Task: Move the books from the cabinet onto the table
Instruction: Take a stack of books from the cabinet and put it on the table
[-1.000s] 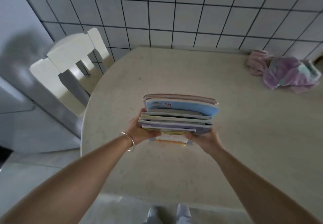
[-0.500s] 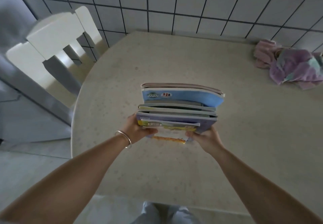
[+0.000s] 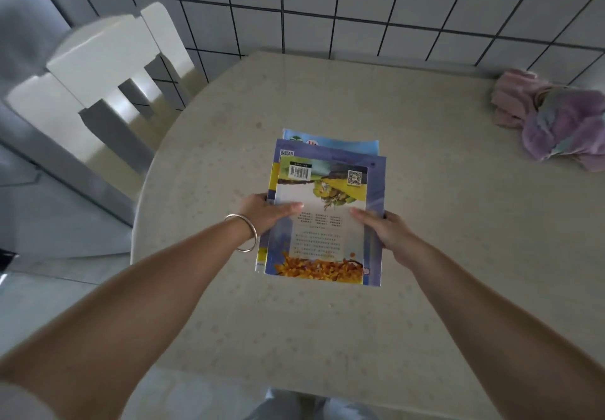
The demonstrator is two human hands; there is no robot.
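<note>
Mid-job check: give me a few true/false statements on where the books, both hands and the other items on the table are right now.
1. Both hands grip the stack of books. True: left hand, right hand.
2. The top cover shows a barcode. True.
3. The crumpled cloth lies on the books. False: it lies apart, at the table's far right.
4. The bracelet is on the right wrist. False: left wrist.
5. The white chair stands right of the table. False: left.

tiled wall [image 3: 327, 3] | white chair [image 3: 108, 69] left | pale tile floor [image 3: 49, 288]
</note>
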